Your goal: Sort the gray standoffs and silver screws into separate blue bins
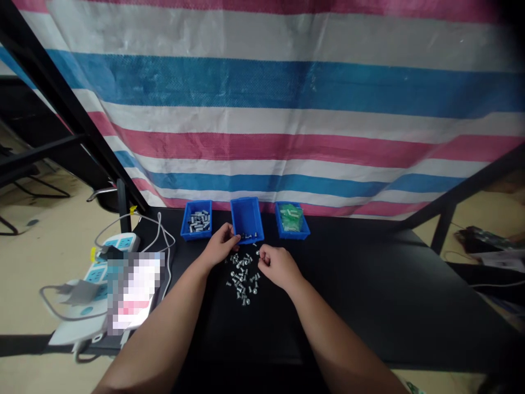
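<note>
A pile of small silver screws [241, 279] lies on the black tabletop between my hands. Behind it stands the middle blue bin [247, 216], with a few screws at its near end. My left hand [220, 245] grips this bin at its near left corner, thumb at the rim and the other fingers curled along its side. To the right of the pile, my right hand [279, 266] is closed with its fingertips pinched together. A single screw [258, 253] shows right beside those fingertips; whatever the pinch holds is hidden.
Left of the middle bin, a blue bin [184, 234] holds silver cylindrical pieces. A right-hand blue bin [301, 235] holds a green bag. Power strips [92, 273], cables and a blurred lit screen [137, 290] crowd the left side. A striped sheet [262, 120] hangs behind.
</note>
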Tool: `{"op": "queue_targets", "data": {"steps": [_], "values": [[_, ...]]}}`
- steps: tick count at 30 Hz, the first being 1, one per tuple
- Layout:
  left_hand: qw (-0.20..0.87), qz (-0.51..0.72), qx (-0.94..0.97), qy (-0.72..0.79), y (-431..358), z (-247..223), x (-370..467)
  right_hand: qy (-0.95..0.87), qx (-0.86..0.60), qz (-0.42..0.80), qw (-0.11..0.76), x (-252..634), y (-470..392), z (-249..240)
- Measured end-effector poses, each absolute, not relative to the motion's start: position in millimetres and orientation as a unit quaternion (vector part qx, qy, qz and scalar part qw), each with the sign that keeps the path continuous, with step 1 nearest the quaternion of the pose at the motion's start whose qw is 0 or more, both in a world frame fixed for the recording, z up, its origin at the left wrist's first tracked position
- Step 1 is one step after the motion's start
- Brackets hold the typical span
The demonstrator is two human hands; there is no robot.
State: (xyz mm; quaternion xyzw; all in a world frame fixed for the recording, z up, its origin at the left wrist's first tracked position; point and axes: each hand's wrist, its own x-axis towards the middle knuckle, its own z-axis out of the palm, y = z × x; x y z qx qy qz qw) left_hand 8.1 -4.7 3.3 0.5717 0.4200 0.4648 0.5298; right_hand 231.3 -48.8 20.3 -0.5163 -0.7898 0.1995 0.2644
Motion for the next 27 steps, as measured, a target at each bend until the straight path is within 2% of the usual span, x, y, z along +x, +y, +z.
{"op": "queue_targets", "data": {"steps": [4, 7, 12, 16, 19, 23, 27], "values": [[0.531, 0.466, 0.568, 0.421, -5.6, 5.9, 8.8, -0.721, -0.462, 0.318, 0.407, 228.1, -51.3, 24.2], [0.534, 0.465, 0.567, 0.422, -5.6, 7.1, 8.9, -0.689, -0.451, 0.320, 0.468, 226.8, -49.7, 26.2], [0.532, 0.462, 0.570, 0.422, -3.6, 4.5, 7.4, -0.736, -0.517, 0.188, 0.394, 238.4, -42.1, 18.9], [0.534, 0.460, 0.567, 0.426, -3.7, 4.5, 8.0, -0.762, -0.546, 0.162, 0.310, 239.5, -38.4, 13.7], [0.536, 0.460, 0.564, 0.429, -4.7, 6.0, 8.8, -0.775, -0.545, 0.154, 0.280, 235.0, -38.7, 15.5], [0.537, 0.461, 0.560, 0.431, -5.1, 6.6, 9.2, -0.771, -0.529, 0.193, 0.297, 235.3, -43.1, 18.0], [0.531, 0.463, 0.565, 0.429, -4.1, 4.7, 8.7, -0.713, -0.483, 0.336, 0.381, 234.4, -46.9, 17.1]]}}
